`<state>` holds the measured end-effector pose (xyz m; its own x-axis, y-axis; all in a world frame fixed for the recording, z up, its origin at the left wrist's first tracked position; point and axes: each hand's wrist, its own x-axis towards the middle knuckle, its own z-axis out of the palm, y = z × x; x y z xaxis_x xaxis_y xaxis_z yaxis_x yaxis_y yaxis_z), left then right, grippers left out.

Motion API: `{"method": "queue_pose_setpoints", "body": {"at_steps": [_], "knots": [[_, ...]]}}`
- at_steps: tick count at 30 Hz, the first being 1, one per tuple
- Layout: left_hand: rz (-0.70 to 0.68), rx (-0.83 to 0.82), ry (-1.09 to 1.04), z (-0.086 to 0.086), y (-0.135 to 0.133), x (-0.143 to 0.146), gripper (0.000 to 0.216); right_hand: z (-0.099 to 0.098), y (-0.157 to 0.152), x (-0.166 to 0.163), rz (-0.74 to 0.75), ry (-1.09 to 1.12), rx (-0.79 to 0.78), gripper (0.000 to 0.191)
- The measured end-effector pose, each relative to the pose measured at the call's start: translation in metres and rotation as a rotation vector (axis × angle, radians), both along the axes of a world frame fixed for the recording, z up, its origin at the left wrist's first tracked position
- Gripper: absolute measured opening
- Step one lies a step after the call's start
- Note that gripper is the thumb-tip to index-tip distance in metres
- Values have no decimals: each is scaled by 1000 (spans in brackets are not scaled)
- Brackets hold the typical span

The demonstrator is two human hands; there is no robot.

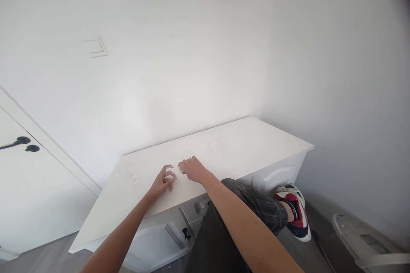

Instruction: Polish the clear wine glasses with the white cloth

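Observation:
My left hand [162,182] is over the front part of a white cabinet top [150,158]. Its thumb and fingers curve around a clear, see-through piece [171,173], whose exact kind I cannot make out. Just to the right, my right hand [194,169] is closed, knuckles up, with a small clear bit [180,169] showing at its fingertips. The two hands are close together but apart. What lies under the right palm is hidden.
Small clear bits [135,181] lie on the left of the top, and faint marks or bits [218,141] farther right. A wall rises behind. A door handle [23,140] is at far left. My shoe [299,222] and a pale appliance [368,239] are right.

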<state>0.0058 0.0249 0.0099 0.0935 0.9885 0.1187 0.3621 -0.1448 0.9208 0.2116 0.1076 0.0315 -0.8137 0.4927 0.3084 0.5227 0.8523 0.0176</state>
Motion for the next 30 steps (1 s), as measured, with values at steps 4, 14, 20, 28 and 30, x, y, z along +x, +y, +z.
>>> {"method": "queue_pose_setpoints", "body": {"at_steps": [4, 14, 20, 28, 30], "knots": [[30, -18, -8, 3, -2, -1, 48, 4, -1, 1, 20, 46, -16, 16], [152, 76, -219, 2, 0, -10, 48, 18, 1, 2, -285, 964, -502, 30], [134, 71, -158, 2, 0, -5, 47, 15, -7, -5, -174, 809, -983, 29], [-29, -32, 36, 6, -5, 0, 42, 24, -22, 5, 120, 567, -424, 9], [-61, -34, 7, 3, -4, -4, 50, 28, -25, 5, 205, 590, -419, 10]]}}
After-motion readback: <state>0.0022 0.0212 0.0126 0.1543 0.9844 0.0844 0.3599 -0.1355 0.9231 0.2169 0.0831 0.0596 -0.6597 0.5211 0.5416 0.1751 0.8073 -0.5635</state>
